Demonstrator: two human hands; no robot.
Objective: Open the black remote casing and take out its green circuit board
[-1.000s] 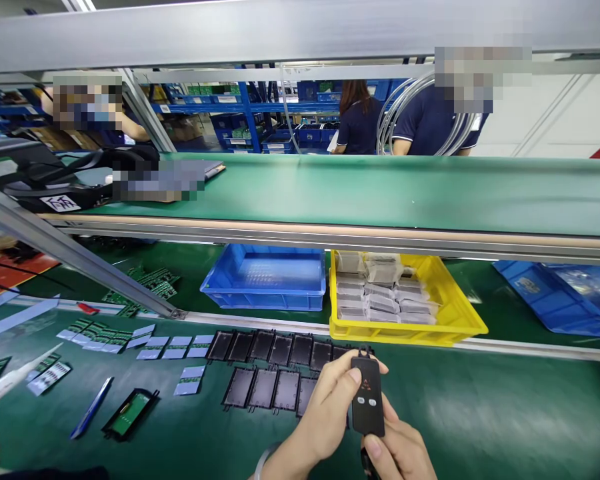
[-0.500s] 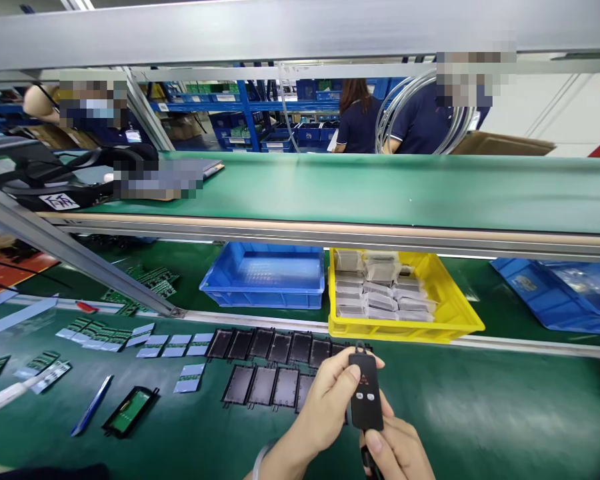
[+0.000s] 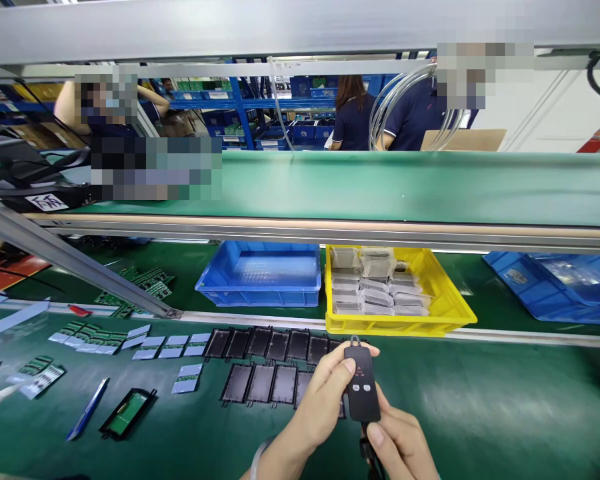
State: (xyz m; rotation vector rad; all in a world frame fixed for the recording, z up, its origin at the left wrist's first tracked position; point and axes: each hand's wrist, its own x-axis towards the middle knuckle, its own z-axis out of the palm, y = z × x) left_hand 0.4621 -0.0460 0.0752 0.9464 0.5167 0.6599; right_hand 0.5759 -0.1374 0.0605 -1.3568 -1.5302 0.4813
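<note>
A black handheld remote control (image 3: 363, 400) with two pale buttons, red markings and a loop at its top is held above the green bench. My left hand (image 3: 325, 387) grips its upper left side, thumb on the front face. At the lower end my right hand (image 3: 403, 437) is closed, its thumb by the bottom edge where a black cord (image 3: 367, 450) hangs down. Behind the hands lie two rows of black plastic housings (image 3: 250, 383), partly covered by my left hand. To the left rests a housing with a green circuit board (image 3: 128, 413) inside.
Behind the housings stand a blue bin (image 3: 260, 298) and a yellow bin (image 3: 405, 325) of wrapped packs; another blue bin (image 3: 535, 293) is at right. Circuit boards (image 3: 100, 339) and a blue pen (image 3: 87, 409) lie left. A green shelf (image 3: 330, 187) crosses above. Several people work beyond.
The view has shifted slightly, and both hands with the remote control appear a little further left. Beyond the shelf, the person at left has both arms raised beside the head.
</note>
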